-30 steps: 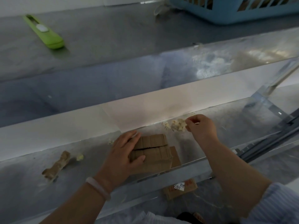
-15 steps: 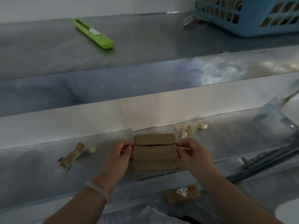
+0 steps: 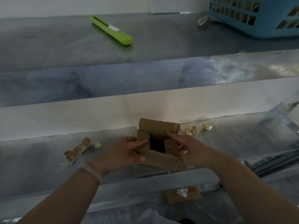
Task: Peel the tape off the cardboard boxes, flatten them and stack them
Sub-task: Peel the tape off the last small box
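A small brown cardboard box (image 3: 159,126) stands on the lower metal shelf with its top flaps spread and a dark opening in the middle. My left hand (image 3: 124,152) grips the box's left side and near flap, thumb on the near flap. My right hand (image 3: 192,149) holds the right side, its fingers reaching over the right inner flap. A crumpled strip of brown tape (image 3: 77,150) lies to the left of the box. Small balled tape scraps (image 3: 192,129) lie to its right.
A green utility knife (image 3: 111,30) lies on the upper grey surface. A blue plastic basket (image 3: 258,15) with cardboard inside stands at the far right. A flattened labelled box (image 3: 182,194) lies below the shelf edge. Dark metal rails (image 3: 275,162) run at the right.
My right hand came back from the tape scraps to the box. Both hands have pulled the top flaps apart, so the shut box now stands opened.
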Tool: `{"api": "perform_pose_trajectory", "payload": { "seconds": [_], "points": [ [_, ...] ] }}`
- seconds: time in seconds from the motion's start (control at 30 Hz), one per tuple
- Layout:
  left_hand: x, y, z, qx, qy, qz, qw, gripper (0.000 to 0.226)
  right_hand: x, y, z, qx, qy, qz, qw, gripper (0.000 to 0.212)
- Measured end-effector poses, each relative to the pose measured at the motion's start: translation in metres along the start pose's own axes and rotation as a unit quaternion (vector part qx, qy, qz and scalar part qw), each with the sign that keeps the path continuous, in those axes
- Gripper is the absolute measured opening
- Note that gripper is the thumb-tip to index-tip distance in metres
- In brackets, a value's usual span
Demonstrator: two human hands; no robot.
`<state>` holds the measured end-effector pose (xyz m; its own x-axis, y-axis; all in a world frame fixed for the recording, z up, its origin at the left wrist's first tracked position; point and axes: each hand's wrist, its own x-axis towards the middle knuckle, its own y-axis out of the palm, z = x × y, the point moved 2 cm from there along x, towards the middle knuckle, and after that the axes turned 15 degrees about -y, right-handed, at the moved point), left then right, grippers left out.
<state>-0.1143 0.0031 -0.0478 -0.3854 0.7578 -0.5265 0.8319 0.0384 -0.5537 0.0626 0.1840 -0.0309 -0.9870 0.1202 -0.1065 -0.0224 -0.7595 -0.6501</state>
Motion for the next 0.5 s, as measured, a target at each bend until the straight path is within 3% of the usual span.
{"api": "perform_pose_trajectory", "payload": {
  "seconds": [0.07, 0.17, 0.23, 0.33, 0.43, 0.5],
  "points": [
    [0.002, 0.004, 0.002, -0.098, -0.018, 0.032, 0.994, 0.098, 0.008, -0.003, -0.009, -0.012, 0.025, 0.031, 0.999, 0.086],
    [0.01, 0.009, 0.005, -0.296, -0.084, -0.007, 0.951, 0.051, 0.015, -0.001, -0.015, -0.02, 0.036, 0.04, 0.998, 0.073],
    [0.018, 0.008, 0.001, -0.215, -0.073, -0.1, 0.969, 0.019, 0.018, 0.002, -0.017, -0.02, 0.042, 0.039, 0.998, 0.062],
    [0.026, 0.002, -0.004, -0.12, -0.041, -0.167, 0.978, 0.015, 0.017, 0.002, -0.014, -0.011, 0.054, 0.053, 0.997, 0.065],
    [0.028, -0.001, -0.007, -0.062, -0.058, -0.073, 0.994, 0.095, 0.02, 0.001, -0.012, -0.021, 0.067, 0.107, 0.992, 0.084],
    [0.026, 0.004, -0.012, 0.028, -0.083, -0.029, 0.996, 0.118, 0.025, 0.001, -0.007, -0.036, 0.095, 0.134, 0.986, 0.095]
  ]
}}
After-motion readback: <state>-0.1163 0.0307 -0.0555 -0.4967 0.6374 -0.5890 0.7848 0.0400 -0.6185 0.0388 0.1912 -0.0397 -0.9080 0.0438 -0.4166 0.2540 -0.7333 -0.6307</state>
